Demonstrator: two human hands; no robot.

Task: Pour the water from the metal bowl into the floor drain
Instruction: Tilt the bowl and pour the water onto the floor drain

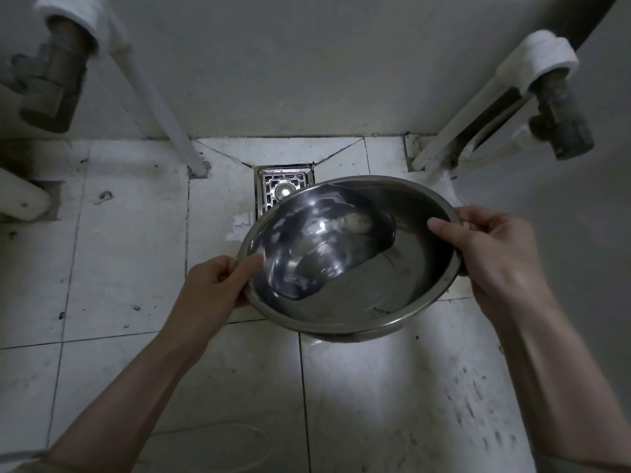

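A round metal bowl point(392, 288) hangs above the tiled floor, tilted down toward its far left side. Water point(324, 247) is pooled against that lower side, near the rim. My left hand point(213, 279) grips the bowl's left rim, thumb inside. My right hand point(491, 247) grips the right rim, thumb over the edge. The square metal floor drain point(280, 189) sits at the foot of the wall, just beyond the bowl's far left rim, which covers part of it.
White pipes point(160, 107) run down to the floor at left and right point(454, 131), with valves on both sides. A grey wall point(290, 63) rises behind the drain. The white floor tiles point(129, 240) are stained and scuffed.
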